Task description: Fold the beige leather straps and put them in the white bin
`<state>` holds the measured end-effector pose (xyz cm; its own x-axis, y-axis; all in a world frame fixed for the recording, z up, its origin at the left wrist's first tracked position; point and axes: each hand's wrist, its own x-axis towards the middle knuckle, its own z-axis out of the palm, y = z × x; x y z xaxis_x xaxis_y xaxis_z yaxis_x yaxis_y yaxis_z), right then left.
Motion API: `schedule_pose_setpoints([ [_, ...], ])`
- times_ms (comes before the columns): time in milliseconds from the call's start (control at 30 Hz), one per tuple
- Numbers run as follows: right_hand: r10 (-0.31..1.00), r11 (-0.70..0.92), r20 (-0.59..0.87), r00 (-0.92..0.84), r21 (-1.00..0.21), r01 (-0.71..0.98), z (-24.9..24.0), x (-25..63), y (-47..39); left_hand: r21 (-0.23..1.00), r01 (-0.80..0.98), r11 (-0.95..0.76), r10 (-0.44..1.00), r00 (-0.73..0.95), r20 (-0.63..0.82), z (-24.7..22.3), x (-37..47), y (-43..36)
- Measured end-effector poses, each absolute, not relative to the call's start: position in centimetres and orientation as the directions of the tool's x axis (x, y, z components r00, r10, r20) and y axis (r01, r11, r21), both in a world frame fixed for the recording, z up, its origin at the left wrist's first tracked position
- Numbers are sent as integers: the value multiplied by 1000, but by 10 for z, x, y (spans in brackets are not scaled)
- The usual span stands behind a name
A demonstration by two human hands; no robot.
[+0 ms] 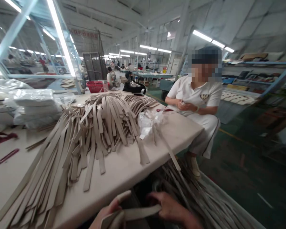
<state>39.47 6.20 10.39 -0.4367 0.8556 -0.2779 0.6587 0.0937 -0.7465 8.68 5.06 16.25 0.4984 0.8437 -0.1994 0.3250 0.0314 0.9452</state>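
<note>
At the bottom edge, a beige strap (pixel 141 213) stretches between my two hands, just off the table's front edge. My left hand (pixel 111 208) grips one part of it, a finger or thumb sticking out, with more strap folded below. My right hand (pixel 169 205) is closed around the other end, its fingers slightly blurred. A big heap of similar straps (pixel 109 117) covers the middle of the table (pixel 119 168), and a bundle (pixel 41 178) hangs over the near left edge. To the right of my right hand, many darker strips (pixel 200 197) lie below table height.
Plastic-wrapped packs (pixel 35 103) and dark red-handled tools (pixel 6 157) are at the left. Crumpled clear plastic (pixel 146 124) lies right of the heap. A co-worker in white (pixel 193 95) sits at the table's right end. Behind stand a red basket (pixel 95 86) and a black bag (pixel 133 87).
</note>
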Motion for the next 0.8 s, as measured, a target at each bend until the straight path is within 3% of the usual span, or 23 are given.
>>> schedule_pose_setpoints([
  [100,702,90,-264,-661,-888,450,121,358,74,948,311,72,785,569,-246,169,102,56],
  [200,534,-152,-278,-799,-961,232,136,337,84,953,275,126,702,655,-281,181,109,62],
  [300,451,-348,-270,-850,-931,111,144,334,90,957,251,147,675,682,-283,196,110,72],
  [433,591,-366,-245,-769,-931,15,141,353,92,962,273,5,739,647,-187,208,107,103],
  [633,856,-331,-194,-478,-918,-220,115,378,79,919,364,-152,894,448,-30,220,131,192],
  [800,896,-366,-251,-366,-885,-289,104,378,65,604,725,-332,934,340,107,229,183,264],
])
